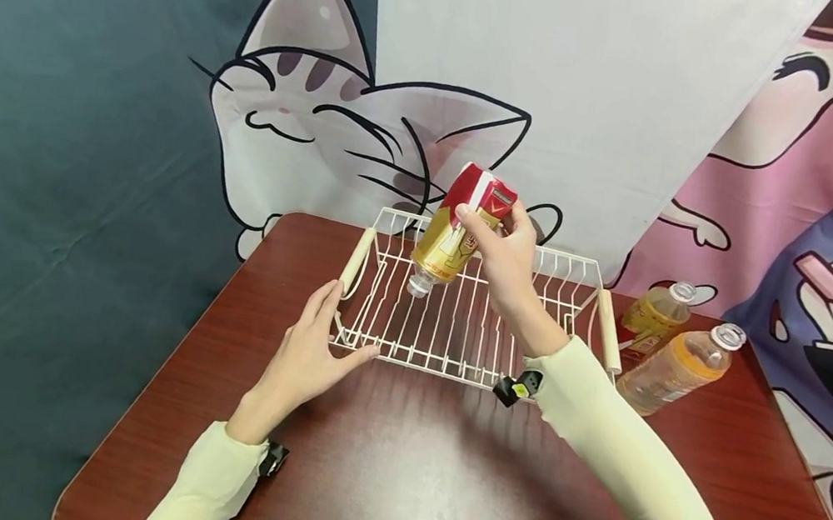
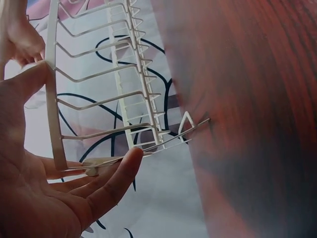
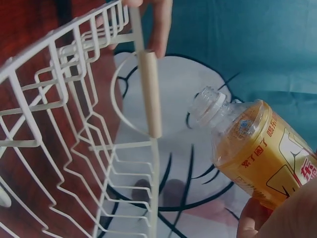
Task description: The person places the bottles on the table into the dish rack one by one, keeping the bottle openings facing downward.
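Observation:
My right hand (image 1: 513, 261) grips a plastic bottle (image 1: 457, 229) with a red and gold label, its neck tilted down to the left over the wire rack. The right wrist view shows the bottle's clear threaded neck (image 3: 205, 105) without a cap, apart from the rack. A white wire rack (image 2: 55, 119) with pale side handles (image 1: 358, 263) stands on the table. At its front left corner my left hand (image 1: 304, 362) rests, thumb on the front rail, fingers extended along the side. The rack's rail hides part of those fingers in the left wrist view.
Two clear bottles stand right of the rack: one with a yellow and red label (image 1: 652, 320), one with an orange band (image 1: 685, 370). The reddish-brown table (image 1: 381, 466) meets a cartoon-printed cloth (image 1: 591, 84) at the back.

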### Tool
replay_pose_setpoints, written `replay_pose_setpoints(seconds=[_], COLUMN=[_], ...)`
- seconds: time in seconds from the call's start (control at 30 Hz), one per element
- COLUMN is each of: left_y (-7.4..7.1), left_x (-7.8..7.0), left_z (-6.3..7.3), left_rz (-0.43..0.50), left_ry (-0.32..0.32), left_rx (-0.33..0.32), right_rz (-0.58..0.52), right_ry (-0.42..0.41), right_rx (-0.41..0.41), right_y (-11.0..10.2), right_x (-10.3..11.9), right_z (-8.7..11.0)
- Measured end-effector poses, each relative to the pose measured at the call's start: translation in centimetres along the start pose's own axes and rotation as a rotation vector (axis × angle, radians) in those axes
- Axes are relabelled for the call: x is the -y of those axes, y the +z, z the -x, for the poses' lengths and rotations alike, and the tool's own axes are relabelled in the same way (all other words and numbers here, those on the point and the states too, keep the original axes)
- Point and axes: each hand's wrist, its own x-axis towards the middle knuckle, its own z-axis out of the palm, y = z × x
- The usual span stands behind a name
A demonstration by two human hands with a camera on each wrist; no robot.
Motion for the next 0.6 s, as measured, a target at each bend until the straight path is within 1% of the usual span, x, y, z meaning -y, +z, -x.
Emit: replay_pose_setpoints(seconds=[0.17, 0.37, 0.6], left_y=[0.1, 0.2, 0.1], left_x=[-0.1, 0.0, 0.0], left_z=[-0.1, 0.0, 0.0], left_rz=[0.003, -0.003, 0.0], left_ry=[0.016, 0.021, 0.014], left_rx=[-0.011, -0.015, -0.017], right_rz=[0.03, 0.101, 0.13], right_ry=[0.005, 0.056, 0.108], right_rx=[0.015, 0.013, 0.039], right_y=[0.7, 1.3, 2.1], right_x=[-1.2, -1.9, -2.7], right_z=[-0.8, -1.8, -3.3])
